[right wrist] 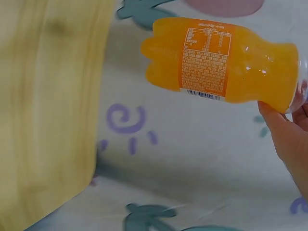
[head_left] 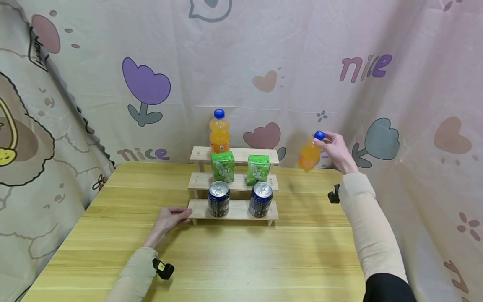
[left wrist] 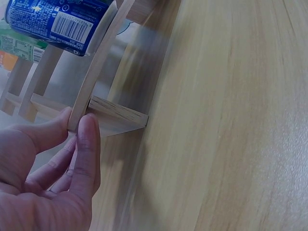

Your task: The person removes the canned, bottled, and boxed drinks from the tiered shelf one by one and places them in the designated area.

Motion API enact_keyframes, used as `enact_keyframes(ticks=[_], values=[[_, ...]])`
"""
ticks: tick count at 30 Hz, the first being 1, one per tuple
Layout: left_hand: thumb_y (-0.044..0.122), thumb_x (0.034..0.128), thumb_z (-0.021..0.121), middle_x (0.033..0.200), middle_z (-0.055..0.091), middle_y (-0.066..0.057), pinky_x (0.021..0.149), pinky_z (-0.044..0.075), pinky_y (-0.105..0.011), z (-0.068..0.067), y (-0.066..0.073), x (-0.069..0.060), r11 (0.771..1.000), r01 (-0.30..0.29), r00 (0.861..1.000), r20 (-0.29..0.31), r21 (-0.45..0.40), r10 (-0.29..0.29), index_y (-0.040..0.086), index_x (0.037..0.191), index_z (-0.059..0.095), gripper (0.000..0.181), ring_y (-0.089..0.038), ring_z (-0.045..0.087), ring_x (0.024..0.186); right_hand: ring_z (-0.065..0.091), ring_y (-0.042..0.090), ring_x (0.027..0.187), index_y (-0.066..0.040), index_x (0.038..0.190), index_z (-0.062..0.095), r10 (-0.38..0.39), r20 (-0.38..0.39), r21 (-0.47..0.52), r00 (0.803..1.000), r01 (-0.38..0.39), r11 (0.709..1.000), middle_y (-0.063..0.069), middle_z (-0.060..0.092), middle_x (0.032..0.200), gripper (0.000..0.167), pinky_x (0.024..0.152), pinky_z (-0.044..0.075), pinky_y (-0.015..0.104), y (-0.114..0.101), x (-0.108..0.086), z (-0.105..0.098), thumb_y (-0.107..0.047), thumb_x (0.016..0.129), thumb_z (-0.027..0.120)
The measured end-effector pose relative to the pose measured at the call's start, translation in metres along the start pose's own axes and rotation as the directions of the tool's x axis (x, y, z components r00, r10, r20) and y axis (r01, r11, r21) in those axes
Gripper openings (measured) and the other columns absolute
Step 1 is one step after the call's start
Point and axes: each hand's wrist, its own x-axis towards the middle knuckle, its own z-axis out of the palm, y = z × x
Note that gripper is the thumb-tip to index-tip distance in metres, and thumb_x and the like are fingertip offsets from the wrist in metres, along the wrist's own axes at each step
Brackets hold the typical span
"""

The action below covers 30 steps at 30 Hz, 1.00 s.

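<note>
Three wooden steps form a small rack (head_left: 234, 212), whose lowest step the left hand (head_left: 172, 220) pinches at its left end. In the left wrist view, thumb and fingers of that hand (left wrist: 57, 168) hold the board's end (left wrist: 79, 108). At the right, the right hand (head_left: 337, 152) grips an orange drink bottle (head_left: 309, 154) near its blue cap, tilted and off the table. The right wrist view shows the bottle (right wrist: 207, 60) with the thumb of the hand (right wrist: 288, 134) at its neck; the other fingers are mostly hidden.
On the top step stands another orange bottle (head_left: 219, 133). Two green cartons (head_left: 223, 167) (head_left: 258, 170) are on the middle step, two dark blue cans (head_left: 219, 200) (head_left: 260, 200) on the lowest. A patterned cloth (head_left: 294, 50) hangs behind the wooden table (head_left: 241, 260).
</note>
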Motion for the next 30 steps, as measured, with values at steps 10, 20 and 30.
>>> enact_keyframes(ticks=[10,20,30], values=[[0.003,0.0970,0.065,0.087,0.071,0.000,0.075,0.065,-0.019,0.001,0.001,-0.002,1.000,0.000,1.000,-0.003,0.020,0.001,-0.023,0.130,0.050,0.044,-0.006,0.072,0.073,0.038,0.044,0.144,0.006,0.148,0.040,0.064,-0.032,-0.020,0.997,-0.065,0.998,0.030,0.042,0.152,0.057,0.128,0.016,0.066,0.043,-0.007,-0.009,-0.027,0.104,0.056],[0.003,0.0974,0.064,0.088,0.071,0.000,0.074,0.065,-0.017,0.001,0.002,-0.003,1.000,0.002,1.000,-0.004,0.021,-0.002,-0.022,0.130,0.050,0.044,-0.006,0.071,0.072,0.045,0.041,0.129,0.007,0.146,0.042,0.116,-0.089,-0.030,0.989,-0.119,0.992,0.031,0.046,0.144,0.055,0.126,0.026,0.064,0.069,-0.017,-0.007,-0.027,0.105,0.056],[0.004,0.0974,0.065,0.086,0.072,0.001,0.072,0.065,-0.017,0.001,0.002,-0.004,1.000,-0.003,1.000,-0.004,0.011,0.003,-0.022,0.130,0.051,0.044,-0.006,0.071,0.071,0.045,0.037,0.127,0.007,0.147,0.040,0.149,-0.107,-0.014,0.983,-0.151,0.988,0.029,0.044,0.147,0.056,0.128,0.029,0.059,0.090,-0.021,-0.003,-0.024,0.104,0.056]])
